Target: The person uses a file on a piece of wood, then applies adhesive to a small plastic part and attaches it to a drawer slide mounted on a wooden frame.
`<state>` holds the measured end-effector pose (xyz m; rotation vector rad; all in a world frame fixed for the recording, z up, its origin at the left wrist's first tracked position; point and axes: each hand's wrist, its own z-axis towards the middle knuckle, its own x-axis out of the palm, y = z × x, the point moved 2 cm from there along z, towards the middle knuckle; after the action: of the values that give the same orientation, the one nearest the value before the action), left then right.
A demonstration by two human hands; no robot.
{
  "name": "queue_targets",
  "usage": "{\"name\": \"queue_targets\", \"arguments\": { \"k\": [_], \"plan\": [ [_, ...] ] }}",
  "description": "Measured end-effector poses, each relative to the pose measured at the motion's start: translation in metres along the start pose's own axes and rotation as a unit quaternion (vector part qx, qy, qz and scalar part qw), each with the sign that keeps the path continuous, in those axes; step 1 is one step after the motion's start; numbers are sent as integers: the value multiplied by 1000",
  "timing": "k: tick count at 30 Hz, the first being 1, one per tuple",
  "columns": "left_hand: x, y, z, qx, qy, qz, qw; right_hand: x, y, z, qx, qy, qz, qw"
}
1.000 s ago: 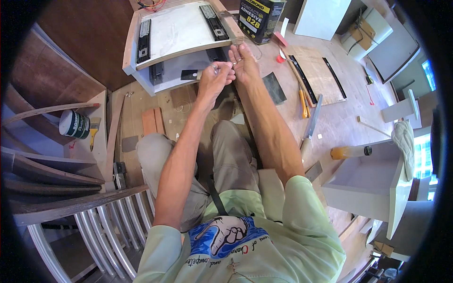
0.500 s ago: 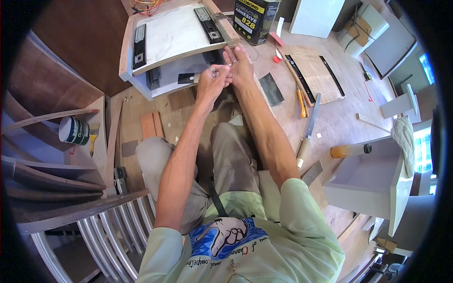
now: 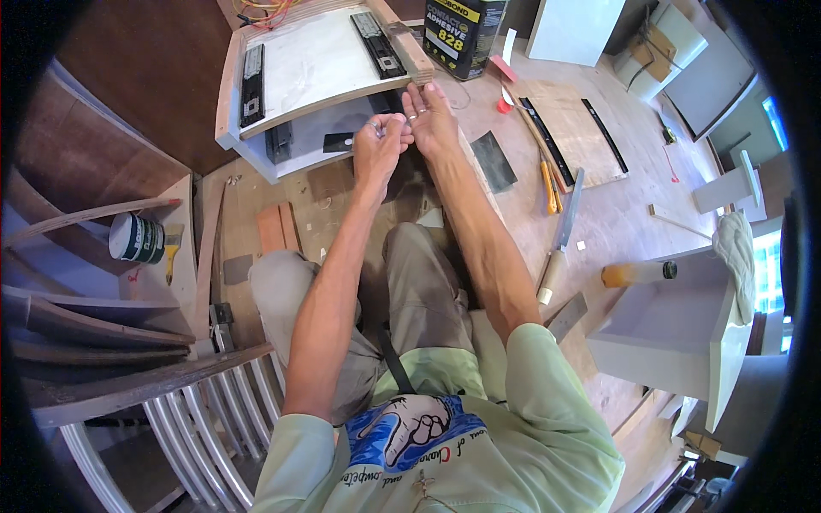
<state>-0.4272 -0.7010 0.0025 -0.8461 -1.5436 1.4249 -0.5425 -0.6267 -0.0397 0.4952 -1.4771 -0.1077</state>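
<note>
My left hand [image 3: 379, 150] is closed, its fingertips pinched together beside my right palm. Whatever it may hold is too small or hidden to name. Palm up, my right hand [image 3: 434, 128] has its fingers stretched out, slightly bent, near the front right corner of a wooden cabinet frame [image 3: 224, 109]. Nothing I can make out lies in that palm. Two black drawer slides, one on the left [image 3: 253, 84] and one on the right [image 3: 378, 44], are on the frame's white panel. In the opening below is a black plate with a round hole [image 3: 335, 143].
A black and yellow adhesive tin [image 3: 462, 38] stands beyond my right hand. To the right are a wooden panel with black rails [image 3: 571, 128], yellow-handled tools [image 3: 549, 186], a handsaw [image 3: 564, 227] and an orange-filled jar [image 3: 633, 274]. A paint tub [image 3: 135, 238] and brush [image 3: 173, 252] lie left.
My left hand has drawn slightly left and back from my right palm. The right fingers stay stretched out in nearly the same place.
</note>
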Motion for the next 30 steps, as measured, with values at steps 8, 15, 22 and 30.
{"name": "queue_targets", "arguments": {
  "k": [8, 15, 22, 30],
  "plan": [
    [5, 6, -1, -8, -4, 15, 1000, 7, -1, -7, -1, -51, -4, 999],
    [2, 9, 19, -26, 7, -62, 998, 2, -1, -2, 7, -54, -91, 994],
    [29, 5, 69, -82, 92, -176, 977, -9, 13, 15, 3, -11, -192, 981],
    [19, 39, 128, -191, 175, -266, 929, -38, 1, 40, -128, 90, -256, 954]
  ]
}}
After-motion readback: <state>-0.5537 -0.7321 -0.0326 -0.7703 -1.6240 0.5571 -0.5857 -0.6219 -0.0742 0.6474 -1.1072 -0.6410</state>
